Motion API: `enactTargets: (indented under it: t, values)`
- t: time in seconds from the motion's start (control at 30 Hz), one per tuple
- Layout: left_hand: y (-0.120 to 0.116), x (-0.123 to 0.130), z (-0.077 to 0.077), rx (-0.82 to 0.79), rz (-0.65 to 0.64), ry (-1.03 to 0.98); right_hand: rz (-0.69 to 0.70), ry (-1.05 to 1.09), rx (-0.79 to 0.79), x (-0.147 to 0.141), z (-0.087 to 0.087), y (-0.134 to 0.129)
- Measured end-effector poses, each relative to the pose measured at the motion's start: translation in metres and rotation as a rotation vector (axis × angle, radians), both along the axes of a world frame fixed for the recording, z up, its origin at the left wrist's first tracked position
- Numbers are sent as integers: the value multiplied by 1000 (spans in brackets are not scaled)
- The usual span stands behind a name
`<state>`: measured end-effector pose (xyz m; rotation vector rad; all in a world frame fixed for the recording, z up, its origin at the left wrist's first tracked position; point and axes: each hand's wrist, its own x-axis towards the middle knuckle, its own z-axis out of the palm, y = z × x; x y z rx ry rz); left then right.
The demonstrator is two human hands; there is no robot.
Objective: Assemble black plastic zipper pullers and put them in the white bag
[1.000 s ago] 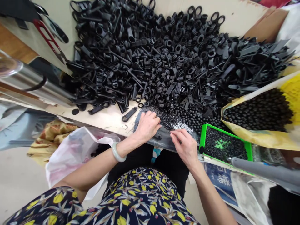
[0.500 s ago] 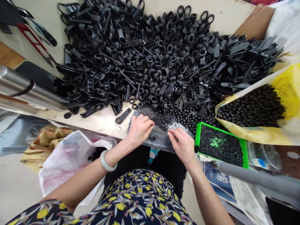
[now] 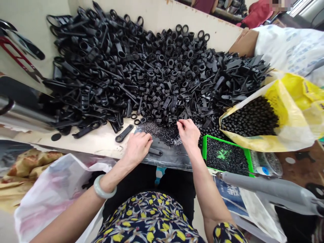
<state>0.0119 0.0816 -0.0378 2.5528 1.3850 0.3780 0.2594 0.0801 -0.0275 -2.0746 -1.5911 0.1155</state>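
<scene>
My left hand (image 3: 138, 146) is closed at the table's near edge, its fingers round one end of a black plastic lever (image 3: 157, 152) that lies on the dark mat (image 3: 174, 158). Further forward, my right hand (image 3: 189, 135) reaches to the edge of the black parts heap, thumb and fingertips pinched together. What they pinch, if anything, is too small or hidden to name. Small silver pins (image 3: 176, 141) and tiny black pieces (image 3: 158, 132) lie just left of that hand. Another black lever with a ringed end (image 3: 124, 133) rests beyond my left hand.
A large heap of black plastic parts (image 3: 121, 77) spans the back. At right stand a green tray of small black pieces (image 3: 204, 152), a yellow-white bag of black beads (image 3: 291, 125) and a grey tool (image 3: 253, 184). A white bag (image 3: 48, 189) hangs at left.
My right hand has moved forward from the silver pins to the heap's edge. My left hand stays by the lever at the near edge. The view has shifted, showing more of the background.
</scene>
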Motion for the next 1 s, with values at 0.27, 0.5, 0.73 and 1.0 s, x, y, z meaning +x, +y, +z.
enactTargets:
  t: [0.27,0.5,0.73,1.0]
  values:
    - [11,29,10,52,-58,-158,180,74,-101,10,3,-19]
    - [26,65,11,79,-240,-130,155,180,-46,36,14,-78]
    - [34,73,17,88,-204,-116,359,84,-138,-5,-4,-100]
    - [32,75,18,142,-223,-83,239,-146,-186,-35,-15,-81]
